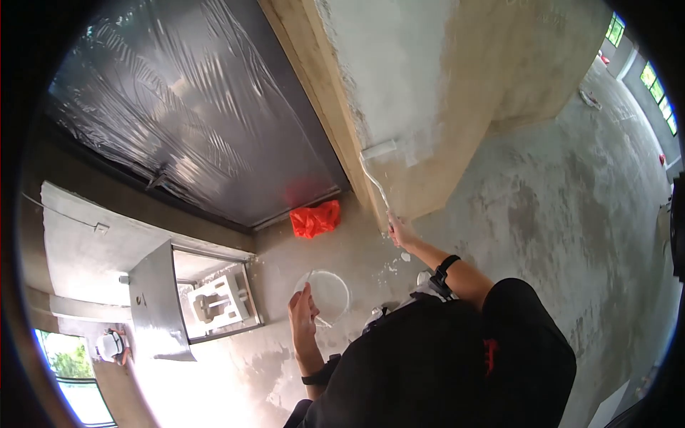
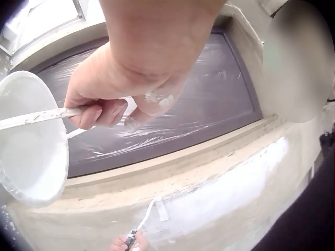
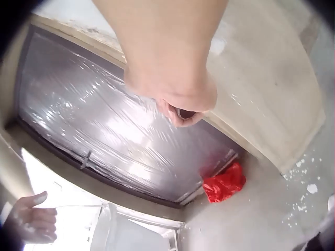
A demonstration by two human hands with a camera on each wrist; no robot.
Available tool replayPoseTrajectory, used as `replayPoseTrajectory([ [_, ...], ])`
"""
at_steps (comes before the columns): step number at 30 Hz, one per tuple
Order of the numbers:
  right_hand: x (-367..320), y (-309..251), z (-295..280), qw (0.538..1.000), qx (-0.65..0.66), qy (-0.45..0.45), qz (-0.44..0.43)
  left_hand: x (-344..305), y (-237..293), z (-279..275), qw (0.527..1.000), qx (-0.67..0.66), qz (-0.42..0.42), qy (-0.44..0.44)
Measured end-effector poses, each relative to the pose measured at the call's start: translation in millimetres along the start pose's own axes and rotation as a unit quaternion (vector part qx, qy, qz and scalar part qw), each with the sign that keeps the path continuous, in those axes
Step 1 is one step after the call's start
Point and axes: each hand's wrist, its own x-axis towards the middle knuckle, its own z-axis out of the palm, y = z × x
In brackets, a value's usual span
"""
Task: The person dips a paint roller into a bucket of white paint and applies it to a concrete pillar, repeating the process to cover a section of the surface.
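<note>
While clamped round roller (image 1: 378, 150) grip, right hand (image 1: 399, 232) fully curled, roller head on wall (image 1: 457, 85) at 11 o'clock, left hand (image 1: 303, 310) curled round white bucket (image 1: 330, 296) handle, 8 o'clock of right hand.

Glossy plastic sheeting (image 1: 193, 107), seemingly rough wall (image 1: 389, 68)

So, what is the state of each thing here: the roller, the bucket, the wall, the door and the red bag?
paint roller: pressed against the wall, handle gripped by the right hand
bucket: hanging by its paint-smeared handle, held by the left hand
wall: partly coated white, the rest bare
door: covered with plastic film
red bag: crumpled, lying on the floor
</note>
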Motion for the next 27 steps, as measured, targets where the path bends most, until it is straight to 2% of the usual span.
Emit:
replayPoseTrajectory([
  [5, 5, 34, -6, 0.998, 0.011, 0.011, 0.062, -5, 3, 7, 1.0, 0.004, -0.011, 0.002],
  [7, 13, 50, -3, 0.996, -0.016, 0.049, 0.079, -6, 3, 8, 1.0, 0.001, -0.017, 0.007],
  [12, 33, 82, -5, 0.99, 0.002, 0.04, 0.137, -9, 3, 9, 0.999, 0.006, -0.033, 0.008],
  [17, 42, 84, -6, 0.979, 0.0, 0.03, 0.202, -11, 4, 5, 0.999, 0.021, -0.038, 0.009],
  [19, 46, 87, -6, 0.984, -0.017, 0.06, 0.167, -9, 3, 8, 0.999, 0.019, -0.04, 0.018],
  [23, 38, 80, -9, 0.989, -0.023, 0.052, 0.138, -10, -1, 6, 0.999, 0.023, -0.021, 0.029],
  [25, 32, 67, -13, 0.995, -0.043, 0.075, 0.055, -10, -1, 6, 0.999, 0.017, -0.027, 0.039],
  [27, 27, 51, -12, 0.995, -0.05, 0.082, 0.024, -9, -3, 6, 0.998, 0.034, -0.031, 0.04],
])
